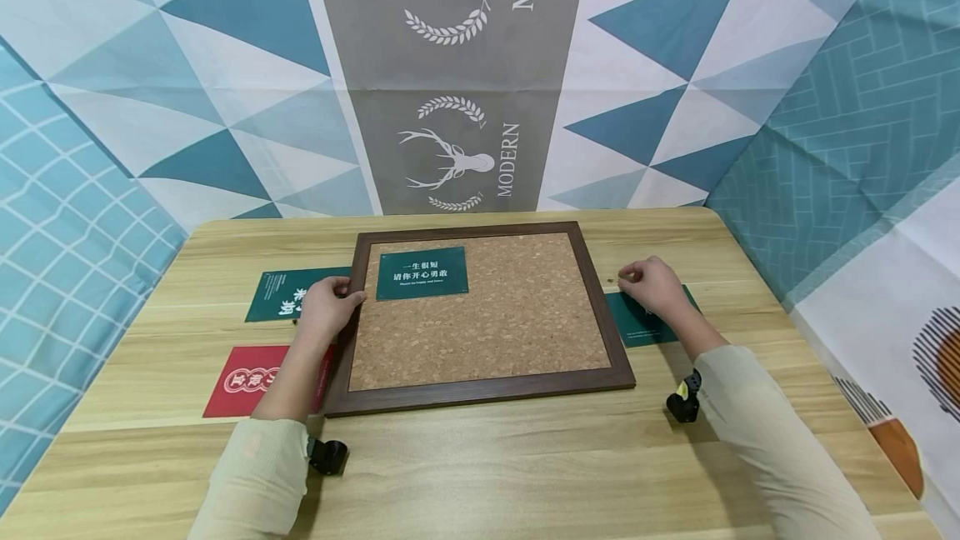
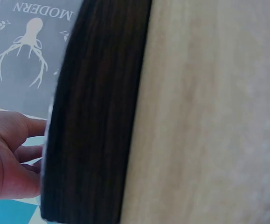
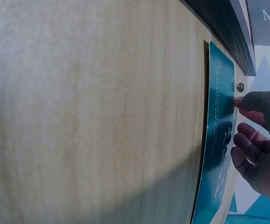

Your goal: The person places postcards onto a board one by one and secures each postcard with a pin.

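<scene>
A cork board (image 1: pixel 480 332) in a dark brown wooden frame lies on the table, with a green card (image 1: pixel 422 273) at its upper left. My left hand (image 1: pixel 327 307) grips the frame's left side; in the left wrist view, the dark frame (image 2: pixel 95 112) partly hides its fingertips. On the right, my right hand (image 1: pixel 654 286) is over another green card (image 1: pixel 637 327). Its thumb and forefinger come together near a small metal thumbtack (image 3: pixel 240 87), the other fingers curling loosely. Whether a tack is between those fingertips cannot be seen.
Left of the board lie a green card (image 1: pixel 273 294) and a red card (image 1: pixel 240 382), both partly under my left arm. A small dark thing shows beside the left wrist. The wooden table (image 1: pixel 480 473) meets a patterned wall covering (image 1: pixel 450 65) at the back.
</scene>
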The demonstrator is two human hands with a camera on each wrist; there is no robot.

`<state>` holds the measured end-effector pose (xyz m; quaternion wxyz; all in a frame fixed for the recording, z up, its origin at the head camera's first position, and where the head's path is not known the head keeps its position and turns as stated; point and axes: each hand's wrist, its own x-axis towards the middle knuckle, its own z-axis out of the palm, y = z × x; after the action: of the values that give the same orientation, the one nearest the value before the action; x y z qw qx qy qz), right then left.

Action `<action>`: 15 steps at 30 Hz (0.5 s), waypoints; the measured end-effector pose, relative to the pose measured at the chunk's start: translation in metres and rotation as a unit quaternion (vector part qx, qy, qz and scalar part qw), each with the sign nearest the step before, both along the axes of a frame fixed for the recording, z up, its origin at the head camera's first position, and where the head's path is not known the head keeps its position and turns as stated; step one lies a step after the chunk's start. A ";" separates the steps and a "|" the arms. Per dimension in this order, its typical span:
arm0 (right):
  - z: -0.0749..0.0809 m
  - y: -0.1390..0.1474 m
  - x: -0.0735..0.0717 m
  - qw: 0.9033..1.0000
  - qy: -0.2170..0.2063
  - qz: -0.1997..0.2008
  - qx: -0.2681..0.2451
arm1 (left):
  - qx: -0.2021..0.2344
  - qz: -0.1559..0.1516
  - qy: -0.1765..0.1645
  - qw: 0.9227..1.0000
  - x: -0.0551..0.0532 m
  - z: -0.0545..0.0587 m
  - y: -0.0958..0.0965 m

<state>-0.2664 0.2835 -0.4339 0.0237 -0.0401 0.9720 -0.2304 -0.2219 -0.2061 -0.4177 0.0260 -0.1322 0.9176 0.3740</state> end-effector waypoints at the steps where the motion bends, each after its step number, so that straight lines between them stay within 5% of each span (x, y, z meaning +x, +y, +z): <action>1: 0.000 0.000 0.000 1.000 0.001 0.001 0.002 | 0.000 0.000 0.000 1.000 0.000 0.000 0.000; 15: -0.001 0.001 0.001 1.000 0.008 0.004 0.003 | 0.001 0.002 -0.006 1.000 -0.001 -0.001 0.000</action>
<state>-0.2656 0.2845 -0.4345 0.0171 -0.0461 0.9727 -0.2267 -0.2231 -0.2065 -0.4182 0.0306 -0.1363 0.9168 0.3741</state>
